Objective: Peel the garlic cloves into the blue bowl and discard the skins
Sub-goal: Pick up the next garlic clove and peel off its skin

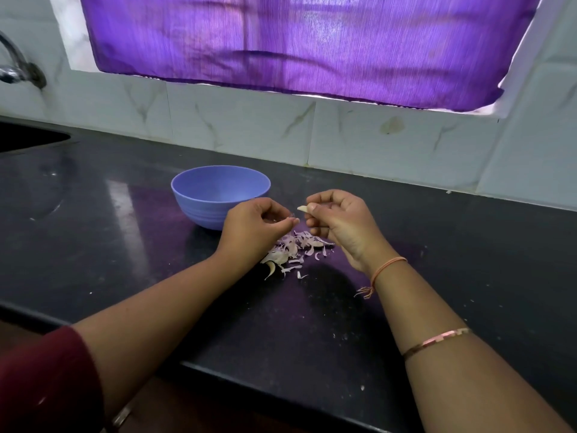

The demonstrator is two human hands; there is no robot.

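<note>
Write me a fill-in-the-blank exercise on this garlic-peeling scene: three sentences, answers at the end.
1. The loose skins lie on the counter in front of the blue ____.
2. Of the left hand and the right hand, the one pinching the garlic clove is the ____.
3. The hanging curtain is ____ in colour.
Missing words: bowl; right; purple.

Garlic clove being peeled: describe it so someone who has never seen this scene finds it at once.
On the black counter, right of the blue bowl, the right hand hangs above a pile of skins. The garlic clove is the small pale wedge pinched in its fingertips, pointing at the left hand. Unlike the thin purplish skins below, it is solid, cream and off the counter.
</note>
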